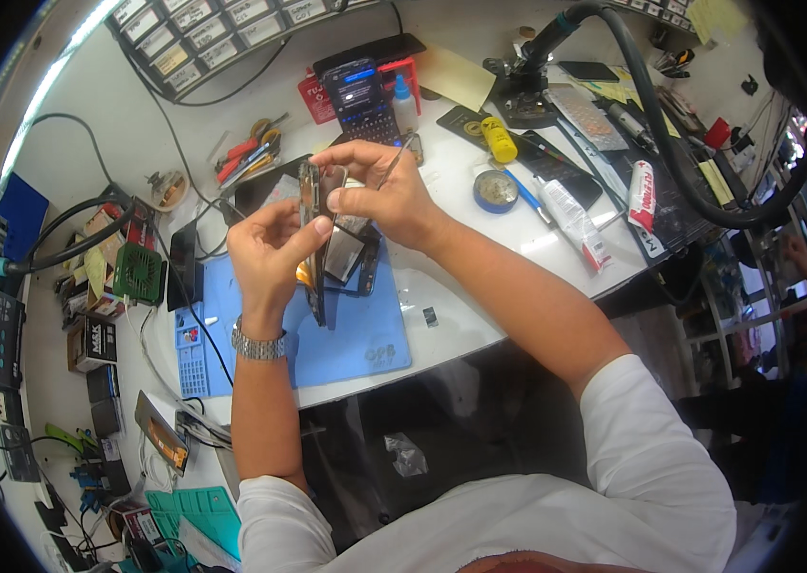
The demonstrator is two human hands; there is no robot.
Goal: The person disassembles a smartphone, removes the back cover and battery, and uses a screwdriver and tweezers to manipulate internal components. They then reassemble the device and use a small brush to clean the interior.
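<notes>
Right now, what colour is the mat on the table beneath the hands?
The mat is light blue; the head view shows it.

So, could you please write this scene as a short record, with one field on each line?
Left hand: grips a phone-like device, seen nearly edge-on
Right hand: holds a thin metal tool, fingers at the device
Wristwear, left: metal-band watch
Below hands: blue mat
Beyond hands: phone with lit screen
To the right: yellow bottle, round tin, white tube

Lettering on blue mat, red-and-white tube, black box, drawer labels.
</notes>
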